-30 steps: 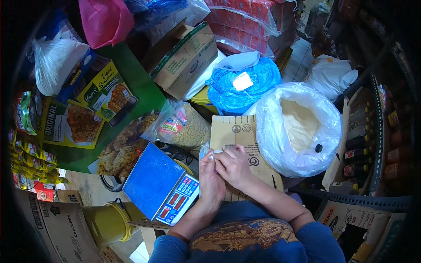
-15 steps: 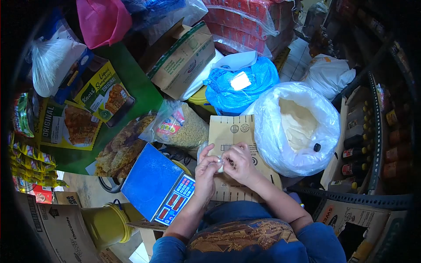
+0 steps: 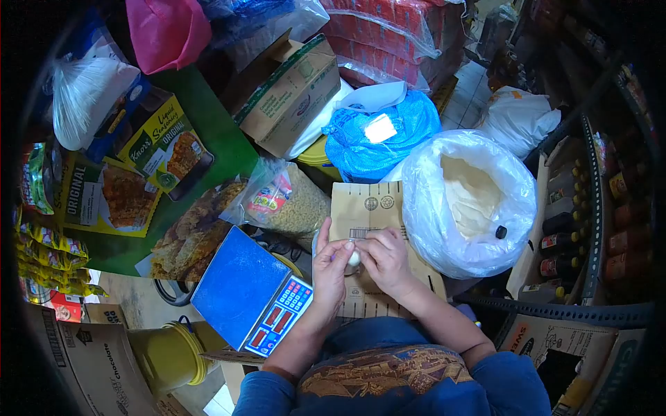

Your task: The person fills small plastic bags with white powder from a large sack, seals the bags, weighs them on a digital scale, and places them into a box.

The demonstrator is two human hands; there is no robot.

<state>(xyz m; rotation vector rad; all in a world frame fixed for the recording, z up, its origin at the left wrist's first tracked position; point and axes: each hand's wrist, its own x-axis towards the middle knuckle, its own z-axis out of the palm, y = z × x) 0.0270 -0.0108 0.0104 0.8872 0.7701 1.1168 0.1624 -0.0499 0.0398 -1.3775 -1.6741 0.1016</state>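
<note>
My left hand point(image 3: 330, 269) and my right hand point(image 3: 386, 262) meet over a flattened brown cardboard point(image 3: 368, 201). Both pinch the top of a small white bundle point(image 3: 354, 258), which hangs just below the fingertips; it looks like a little plastic bag, but its contents are too small to make out. The left index finger points up while its thumb presses in. To the left of my left hand is a blue digital scale point(image 3: 243, 284) with a lit display and white dust on its pan. Right of my right hand stands a large white plastic sack point(image 3: 423, 229) of pale powder.
A small black object point(image 3: 501, 233) lies in the powder. Beyond the scale sits a clear bag of beige pellets point(image 3: 298, 201). A blue sack point(image 3: 388, 139) and an open carton point(image 3: 291, 97) stand farther back. Bottles point(image 3: 558, 243) line the right-hand shelf; a yellow bucket point(image 3: 163, 357) is lower left.
My fingers have shifted their pinch on the small white bundle, and more of it now shows below them. My right hand's fingers have come closer to the left thumb.
</note>
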